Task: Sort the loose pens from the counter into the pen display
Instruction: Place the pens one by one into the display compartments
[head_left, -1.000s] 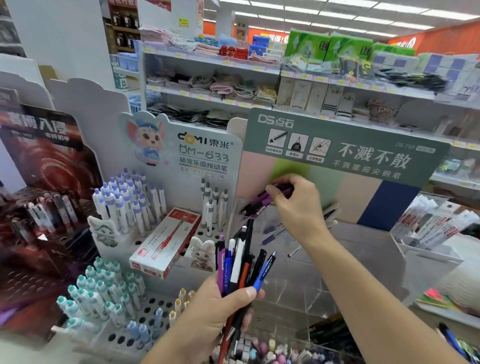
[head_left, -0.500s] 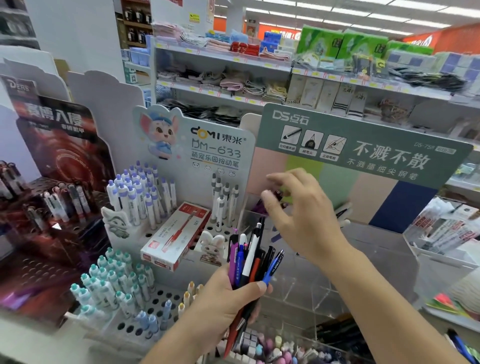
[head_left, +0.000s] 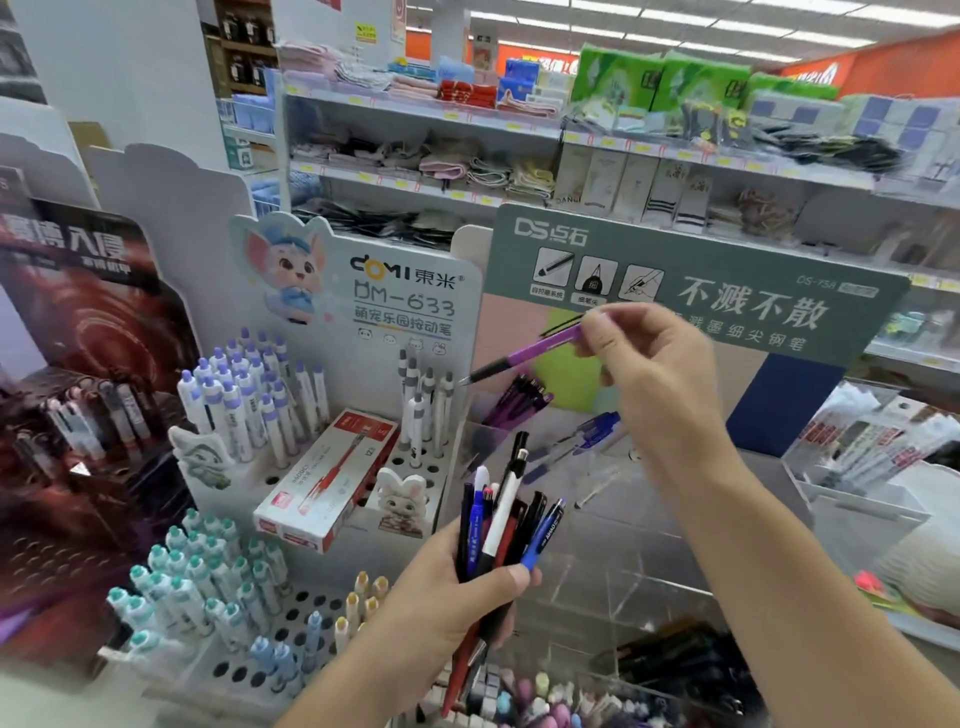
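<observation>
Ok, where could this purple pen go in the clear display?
Purple pen, right hand. Free: the clear compartments below the blue pens, right of the left hand's bundle. Crowded: the purple-pen slot and the dark pens lower right.

The white pen stand's backboard reads "DOMI 東米" and "DM-633", the green header card reads "DS点石", "不溅不散" and "DS-758", and a dark poster at left carries blurred Chinese characters.

boxed pens lie on the left stand, clear bins right.
</observation>
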